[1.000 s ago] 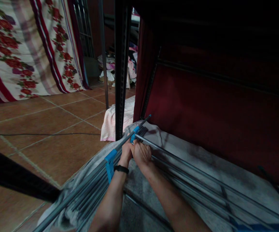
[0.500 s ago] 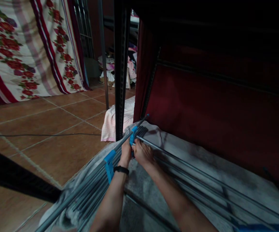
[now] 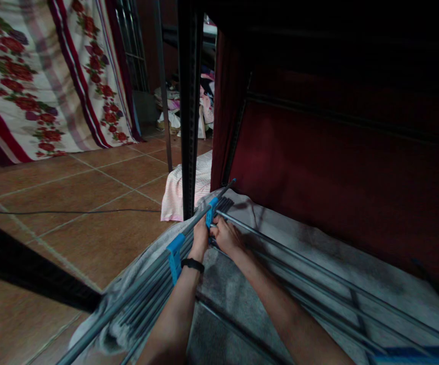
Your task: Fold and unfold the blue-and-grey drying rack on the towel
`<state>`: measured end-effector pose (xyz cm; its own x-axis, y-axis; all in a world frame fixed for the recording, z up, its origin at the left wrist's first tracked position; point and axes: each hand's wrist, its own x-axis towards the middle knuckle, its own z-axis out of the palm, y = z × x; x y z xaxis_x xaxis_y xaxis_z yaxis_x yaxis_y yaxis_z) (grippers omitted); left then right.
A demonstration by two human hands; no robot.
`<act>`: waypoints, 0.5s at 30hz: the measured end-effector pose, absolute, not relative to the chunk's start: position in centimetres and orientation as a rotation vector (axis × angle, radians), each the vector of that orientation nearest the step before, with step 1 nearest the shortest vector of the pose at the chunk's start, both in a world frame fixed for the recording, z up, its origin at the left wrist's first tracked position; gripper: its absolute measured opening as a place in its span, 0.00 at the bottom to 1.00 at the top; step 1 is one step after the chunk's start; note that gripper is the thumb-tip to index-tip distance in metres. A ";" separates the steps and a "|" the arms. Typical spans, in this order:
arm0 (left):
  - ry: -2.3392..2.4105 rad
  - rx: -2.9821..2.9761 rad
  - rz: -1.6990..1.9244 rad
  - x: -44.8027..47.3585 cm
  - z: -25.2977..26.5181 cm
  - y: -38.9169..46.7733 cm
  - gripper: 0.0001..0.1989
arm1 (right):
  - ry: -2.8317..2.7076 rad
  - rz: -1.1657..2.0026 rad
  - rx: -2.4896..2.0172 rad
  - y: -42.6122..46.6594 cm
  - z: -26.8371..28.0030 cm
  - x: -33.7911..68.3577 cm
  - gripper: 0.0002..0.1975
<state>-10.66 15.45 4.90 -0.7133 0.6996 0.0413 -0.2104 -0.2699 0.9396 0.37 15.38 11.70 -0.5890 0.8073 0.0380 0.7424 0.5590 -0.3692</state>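
Observation:
My left hand (image 3: 201, 234), with a black band on its wrist, is closed round the far blue plastic connector (image 3: 211, 209), which sits on a long grey tube (image 3: 132, 289). Close beside it my right hand (image 3: 226, 236) is closed in a pinch at the same connector, on the end of a thin grey tube; the fingers partly hide this end. Just above the right hand another grey tube (image 3: 299, 252) runs from the connector toward the lower right. A second blue connector (image 3: 175, 257) sits nearer on the long tube. Beneath lies a bundle of grey tubes (image 3: 154, 299).
A grey blanket (image 3: 341, 248) covers the floor under the tubes. Black perforated posts (image 3: 189, 111) frame a dark shelf with red cloth (image 3: 318, 167) behind. A floral curtain (image 3: 40, 76), a dark cable (image 3: 71, 211) on tiles and piled clothes (image 3: 174, 104) are to the left.
Both hands stay at the far connector with almost the same grip. The view has shifted very slightly.

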 end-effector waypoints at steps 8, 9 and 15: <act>1.490 0.641 2.031 -10.8 4.6 15.2 0.21 | -2.629 0.486 -1.301 15.6 11.7 -0.1 0.19; 1.496 0.650 2.030 -10.9 4.5 15.2 0.21 | -2.628 0.475 -1.303 15.6 11.7 -0.1 0.20; 1.494 0.703 2.066 -11.0 4.7 15.2 0.21 | -2.675 0.387 -1.325 14.7 12.4 -0.4 0.17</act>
<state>-11.04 15.24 4.67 -0.7463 0.6545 0.1207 -0.0901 -0.2791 0.9560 -0.40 14.73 12.42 -0.6056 0.7958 0.0037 0.7621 0.5813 -0.2853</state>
